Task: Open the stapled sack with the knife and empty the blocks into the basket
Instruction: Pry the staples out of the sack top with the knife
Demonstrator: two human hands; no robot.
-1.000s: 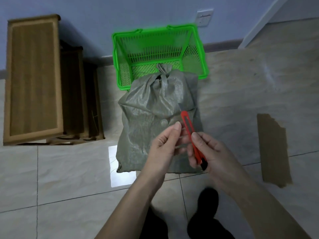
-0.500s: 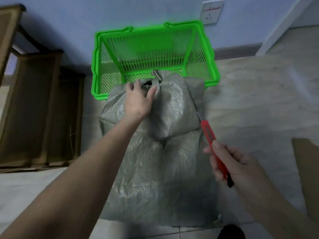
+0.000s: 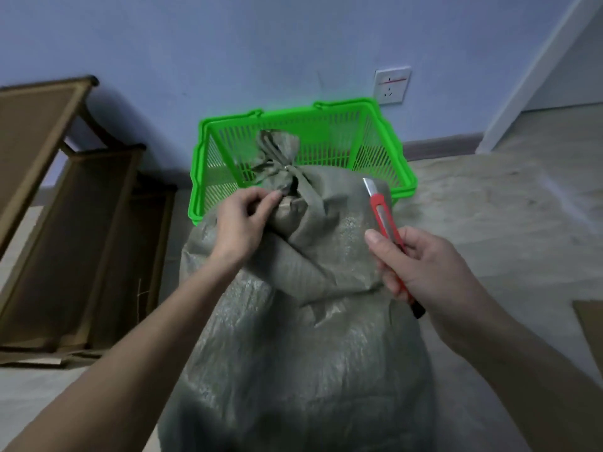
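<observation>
Head view: sack (image 3: 293,321) on tiled floor (image 3: 489,223), basket (image 3: 385,148) against wall (image 3: 228,44).

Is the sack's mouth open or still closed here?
Closed. The sack has its neck bunched and bound above the left hand, which pinches it; the knife in the right hand has not cut it.

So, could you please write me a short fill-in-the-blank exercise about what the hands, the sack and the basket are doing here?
1. The right hand holds a red utility knife with its blade pointing ____ from the person.
2. The left hand pinches the grey-green woven sack at its tied ____.
3. The bright green plastic basket stands ____ the sack, against the wall.

Missing words: away; neck; behind
</observation>
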